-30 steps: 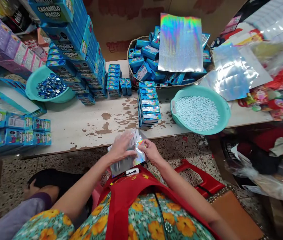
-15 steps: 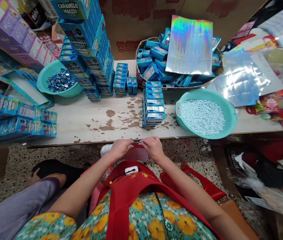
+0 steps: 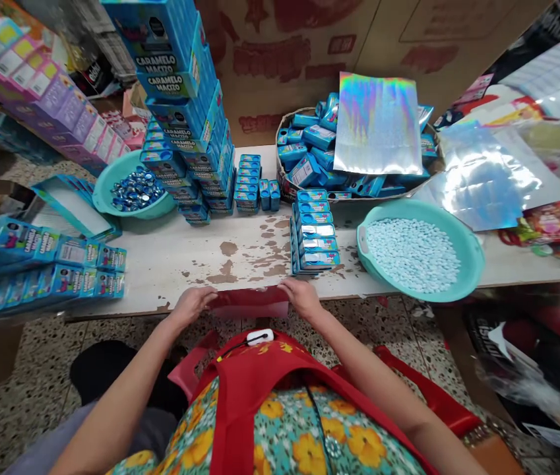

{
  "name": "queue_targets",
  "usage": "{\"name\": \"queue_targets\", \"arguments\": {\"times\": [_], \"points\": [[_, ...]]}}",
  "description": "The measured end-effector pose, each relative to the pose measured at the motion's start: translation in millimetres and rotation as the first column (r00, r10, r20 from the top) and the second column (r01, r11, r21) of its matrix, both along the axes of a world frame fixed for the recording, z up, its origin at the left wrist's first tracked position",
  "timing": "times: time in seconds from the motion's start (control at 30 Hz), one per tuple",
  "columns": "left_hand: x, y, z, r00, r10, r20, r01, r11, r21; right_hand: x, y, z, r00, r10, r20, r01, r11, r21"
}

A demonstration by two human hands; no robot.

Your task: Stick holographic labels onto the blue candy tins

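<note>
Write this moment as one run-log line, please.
Left hand: holds left end of glossy sheet | right hand: holds its right end | sheet: spans both hands | teal basin: holds pale pieces

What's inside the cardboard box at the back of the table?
Blue candy boxes, jumbled together. The holographic sheet covers part of the box, so whatever lies beneath it is hidden.

Ahead of the left hand (image 3: pixel 193 305), the surface (image 3: pixel 175 260) is open; small boxes (image 3: pixel 316 231) stand just beyond the right hand (image 3: pixel 302 298).
</note>
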State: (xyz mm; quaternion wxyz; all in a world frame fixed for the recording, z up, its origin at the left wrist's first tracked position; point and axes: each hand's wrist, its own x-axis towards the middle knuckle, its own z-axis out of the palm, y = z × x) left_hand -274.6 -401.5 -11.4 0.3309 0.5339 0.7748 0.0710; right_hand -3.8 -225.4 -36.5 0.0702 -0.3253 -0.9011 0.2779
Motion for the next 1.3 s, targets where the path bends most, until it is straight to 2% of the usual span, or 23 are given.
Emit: {"name": "queue_targets", "arguments": {"times": [0.13,0.2,0.27,0.33,0.37,0.4,0.47,0.57,0.67,0.73,0.83,0.93,1.13,1.3], "points": [[-43.7,9.2,-4.2,0.997,-0.077,0.031,0.08,0.992,-0.102,-34.1,6.1,-3.1,0.993,-0.106,0.046,0.111,0.987,-0.119],[-59.5,21.2,0.0,0.996,-0.08,-0.043,0.071,0.982,-0.174,-50.9,9.6,-8.7,0.987,-0.151,0.05,0.157,0.975,-0.16],[-62.2,41.1,5.9,0.981,-0.042,-0.188,0.015,0.99,-0.138,-63.6,14.6,-15.4,0.983,-0.178,0.042,0.183,0.966,-0.182],[-47.7,68.8,8.9,0.963,0.015,-0.268,-0.01,1.0,0.022,-71.1,20.5,-21.5,0.979,-0.203,0.032,0.205,0.958,-0.202],[-34.9,84.3,7.9,0.968,0.022,-0.251,0.006,0.994,0.108,-73.1,23.3,-24.2,0.977,-0.213,0.028,0.214,0.953,-0.213],[-20.0,99.8,5.1,0.984,-0.024,-0.174,0.05,0.988,0.146,-74.3,25.7,-26.6,0.975,-0.22,0.026,0.22,0.95,-0.223],[10.1,127.3,-5.5,0.986,-0.163,0.028,0.16,0.984,0.084,-74.6,29.2,-30.8,0.97,-0.242,0.005,0.235,0.939,-0.25],[36.9,151.5,-25.9,0.964,-0.21,0.162,0.215,0.976,-0.014,-71.9,29.2,-34.8,0.956,-0.291,-0.037,0.268,0.917,-0.295],[37.1,156.3,-41.0,0.967,-0.2,0.154,0.206,0.978,-0.02,-68.1,22.9,-35.2,0.938,-0.345,-0.031,0.322,0.903,-0.283],[31.9,154.9,-45.5,0.964,-0.195,0.179,0.199,0.98,-0.004,-66.3,17.2,-34.0,0.945,-0.326,-0.032,0.314,0.929,-0.195],[28.5,154.2,-46.0,0.959,-0.169,0.226,0.174,0.985,-0.004,-64.5,11.0,-32.4,0.984,-0.178,0.02,0.178,0.984,-0.008],[30.4,156.7,-43.2,0.958,-0.121,0.26,0.135,0.99,-0.038,-60.4,9.2,-32.2,0.991,-0.049,0.121,0.038,0.995,0.093],[29.5,159.9,-41.2,0.947,-0.087,0.308,0.106,0.993,-0.047,-43.5,5.8,-30.4,0.99,0.064,0.127,-0.082,0.986,0.144],[25.3,161.6,-47.7,0.928,-0.116,0.354,0.138,0.99,-0.038,-45.7,4.4,-25.1,0.997,-0.014,0.07,0.005,0.993,0.115]]}}
